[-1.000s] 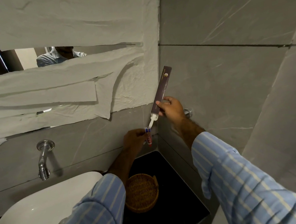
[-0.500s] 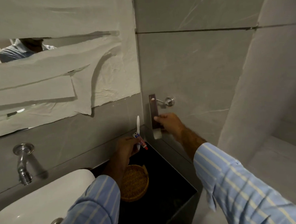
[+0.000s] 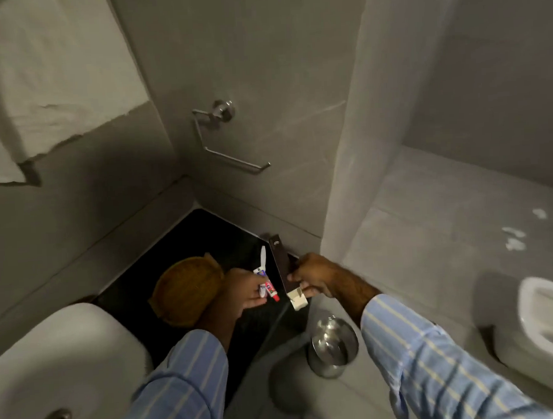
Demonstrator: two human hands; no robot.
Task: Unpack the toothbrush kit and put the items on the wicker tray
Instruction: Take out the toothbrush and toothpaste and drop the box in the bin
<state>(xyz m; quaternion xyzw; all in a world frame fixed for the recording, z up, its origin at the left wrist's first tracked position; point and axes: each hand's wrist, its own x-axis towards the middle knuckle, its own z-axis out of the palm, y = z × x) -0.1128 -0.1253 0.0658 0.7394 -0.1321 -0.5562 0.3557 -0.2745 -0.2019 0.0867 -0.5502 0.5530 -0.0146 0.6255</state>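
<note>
Both hands dropped lower vs 0.5 s ago, now over black tabletop. L hand clamped on white toothbrush + small toothpaste tube, just right of wicker tray. R hand grips brown kit box, open end toward camera.

A bathroom, grey stone-tiled walls, white washbasin with a metal drain, chrome paper-roll holder on the wall, white toilet bowl, steel bin on the floor
</note>
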